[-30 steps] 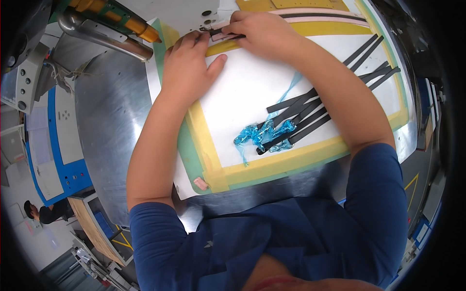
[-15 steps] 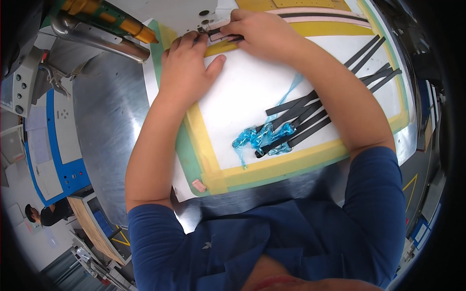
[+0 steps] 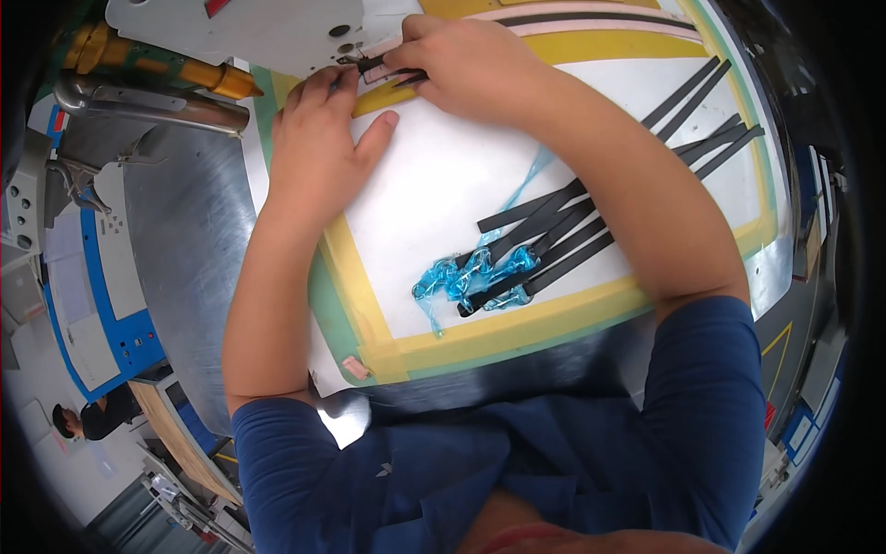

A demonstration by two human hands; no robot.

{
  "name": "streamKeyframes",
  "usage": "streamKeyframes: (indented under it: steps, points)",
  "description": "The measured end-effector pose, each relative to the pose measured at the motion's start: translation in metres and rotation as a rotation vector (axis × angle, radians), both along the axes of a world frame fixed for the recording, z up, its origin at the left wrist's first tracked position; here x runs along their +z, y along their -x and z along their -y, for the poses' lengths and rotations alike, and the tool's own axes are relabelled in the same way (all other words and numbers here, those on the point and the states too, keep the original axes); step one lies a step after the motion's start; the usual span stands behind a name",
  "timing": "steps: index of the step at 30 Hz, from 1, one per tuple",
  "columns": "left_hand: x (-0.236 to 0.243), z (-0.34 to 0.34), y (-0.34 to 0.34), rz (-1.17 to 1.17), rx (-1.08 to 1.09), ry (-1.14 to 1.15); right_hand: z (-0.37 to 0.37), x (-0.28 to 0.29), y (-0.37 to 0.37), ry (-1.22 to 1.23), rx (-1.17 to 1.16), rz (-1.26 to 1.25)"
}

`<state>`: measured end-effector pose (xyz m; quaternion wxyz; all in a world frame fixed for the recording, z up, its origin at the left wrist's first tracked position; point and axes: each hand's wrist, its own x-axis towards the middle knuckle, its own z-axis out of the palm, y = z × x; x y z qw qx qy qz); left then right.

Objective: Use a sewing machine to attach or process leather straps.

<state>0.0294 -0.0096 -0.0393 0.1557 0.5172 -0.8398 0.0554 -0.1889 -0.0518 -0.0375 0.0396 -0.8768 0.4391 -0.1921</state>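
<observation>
My right hand [image 3: 466, 66] is closed at the far edge of the white board [image 3: 434, 175], its fingertips pinching a black strap [image 3: 371, 64] near its end. A thin dark pointed tool [image 3: 412, 79] pokes out from under that hand; its kind is hard to make out. At the strap's end, the fingertips of my left hand [image 3: 318, 138] rest forward and bent, with the thumb spread away. Beyond my right hand, a black strap [image 3: 591, 25] lies in a pink-edged slot [image 3: 544, 30]. Several loose black straps [image 3: 554, 226] with metal ends in crumpled blue film [image 3: 475, 275] lie between my forearms.
Yellow and green tape [image 3: 443, 354] borders the board, with a small pink piece [image 3: 354, 367] at its near left corner. A grey machine plate [image 3: 240, 32], a brass-coloured nozzle [image 3: 221, 78] and a metal tube [image 3: 157, 103] stand at the far left. Another person [image 3: 88, 415] is off left.
The whole view has shifted, so the board and straps appear farther left. Both hands stay at the strap's end in nearly the same pose.
</observation>
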Motion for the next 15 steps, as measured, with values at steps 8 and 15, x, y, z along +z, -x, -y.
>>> streamKeyframes:
  steps: [8,15]
  points:
    - [-0.002,0.0019,-0.0017,-0.001,-0.008,0.025,-0.0005,-0.0003,0.0007,-0.014,-0.02,0.005]
    - [-0.0067,0.0042,0.0066,-0.044,0.004,0.081,-0.0014,0.0,0.0039,0.046,0.018,0.009]
